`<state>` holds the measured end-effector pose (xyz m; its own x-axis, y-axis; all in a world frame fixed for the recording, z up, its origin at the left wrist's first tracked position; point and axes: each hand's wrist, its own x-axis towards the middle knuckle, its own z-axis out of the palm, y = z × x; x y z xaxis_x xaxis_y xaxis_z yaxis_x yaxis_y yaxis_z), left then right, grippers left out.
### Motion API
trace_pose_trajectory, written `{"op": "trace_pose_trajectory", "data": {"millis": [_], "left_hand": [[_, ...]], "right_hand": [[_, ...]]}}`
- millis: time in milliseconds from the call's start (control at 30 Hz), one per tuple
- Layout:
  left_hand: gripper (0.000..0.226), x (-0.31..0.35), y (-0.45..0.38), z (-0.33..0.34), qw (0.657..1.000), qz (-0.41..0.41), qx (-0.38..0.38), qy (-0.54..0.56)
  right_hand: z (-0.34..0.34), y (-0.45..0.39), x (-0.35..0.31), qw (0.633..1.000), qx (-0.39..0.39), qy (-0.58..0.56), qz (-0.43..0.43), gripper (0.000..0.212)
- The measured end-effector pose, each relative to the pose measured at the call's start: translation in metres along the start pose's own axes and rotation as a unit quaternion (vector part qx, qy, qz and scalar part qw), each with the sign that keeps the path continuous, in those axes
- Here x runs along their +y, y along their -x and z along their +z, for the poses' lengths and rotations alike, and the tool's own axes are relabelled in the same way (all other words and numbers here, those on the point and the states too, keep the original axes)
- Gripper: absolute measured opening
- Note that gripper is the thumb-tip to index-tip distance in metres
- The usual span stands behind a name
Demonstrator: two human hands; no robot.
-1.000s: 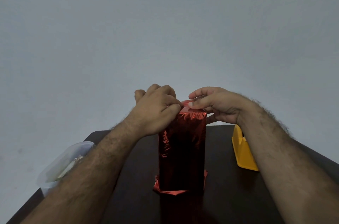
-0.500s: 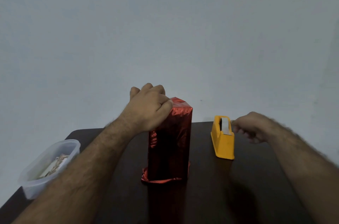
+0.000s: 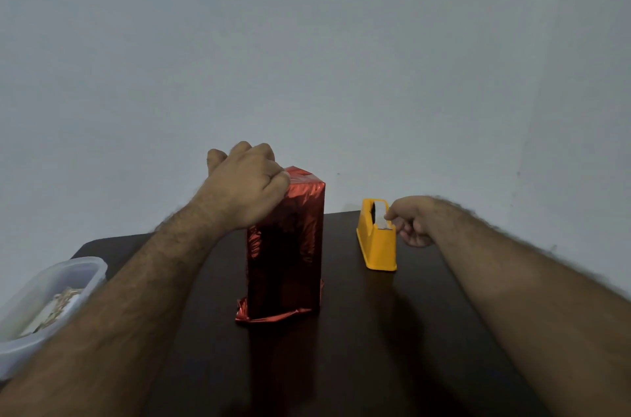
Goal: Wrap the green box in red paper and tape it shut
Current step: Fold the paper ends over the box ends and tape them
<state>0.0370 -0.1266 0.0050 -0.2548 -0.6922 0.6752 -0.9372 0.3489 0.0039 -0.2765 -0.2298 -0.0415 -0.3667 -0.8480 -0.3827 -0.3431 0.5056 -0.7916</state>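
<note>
The box, fully covered in shiny red paper [image 3: 290, 245], stands upright on end in the middle of the dark table [image 3: 358, 348]; no green shows. Loose red paper flares out at its foot. My left hand [image 3: 247, 184] rests curled on the box's top left edge, pressing the folded paper down. My right hand [image 3: 411, 220] is at the yellow tape dispenser [image 3: 375, 239] to the right of the box, with thumb and forefinger pinched at the tape end by the cutter.
A clear plastic tub [image 3: 44, 300] with pale bits inside sits at the table's left edge, beside my left forearm. A bare grey wall stands right behind the table's far edge.
My right hand has left the box's top and gone right to the tape dispenser, where it now pinches the tape end. My left hand has stayed on the box top.
</note>
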Motion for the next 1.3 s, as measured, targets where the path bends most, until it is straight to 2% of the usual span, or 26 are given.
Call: {"op": "trace_pose_trajectory", "data": {"millis": [267,333,433,533,700,800,1000,1100,1233,1300], "left_hand": [[0.054,-0.003,-0.002,0.004,1.000,-0.007,0.000,0.012],[0.055,-0.003,-0.001,0.004,1.000,-0.011,-0.003,0.015],[0.056,-0.003,-0.001,0.004,1.000,-0.018,-0.006,0.025],[0.057,-0.001,0.000,0.003,0.999,-0.022,-0.013,0.024],[0.052,0.000,0.000,0.004,0.999,-0.022,-0.008,0.025],[0.049,0.000,0.000,0.005,0.999,-0.028,-0.002,0.031],[0.048,0.000,0.001,0.005,0.999,-0.038,0.001,0.032],[0.049,0.000,0.001,0.005,0.999,-0.039,-0.001,0.033],[0.049,0.000,0.000,0.005,0.998,-0.044,-0.005,0.033],[0.049,-0.001,0.000,0.006,0.998,-0.046,-0.006,0.030]], "right_hand": [[0.007,0.007,-0.002,0.999,-0.014,-0.039,0.023,0.006],[0.011,0.009,-0.001,0.998,-0.014,-0.060,0.031,0.016],[0.019,0.010,-0.001,0.994,0.000,-0.109,0.010,0.044],[0.031,0.026,-0.001,0.985,-0.014,-0.173,-0.021,0.054],[0.036,0.041,-0.009,0.978,-0.025,-0.204,-0.022,0.055],[0.036,0.042,-0.010,0.976,-0.032,-0.215,-0.026,0.062],[0.044,0.038,0.016,0.960,-0.030,-0.270,-0.063,0.053],[0.044,0.032,0.024,0.932,-0.024,-0.356,-0.068,0.054],[0.043,0.031,0.039,0.916,-0.033,-0.386,-0.101,0.052],[0.042,0.031,0.045,0.921,-0.031,-0.372,-0.111,0.050]]}}
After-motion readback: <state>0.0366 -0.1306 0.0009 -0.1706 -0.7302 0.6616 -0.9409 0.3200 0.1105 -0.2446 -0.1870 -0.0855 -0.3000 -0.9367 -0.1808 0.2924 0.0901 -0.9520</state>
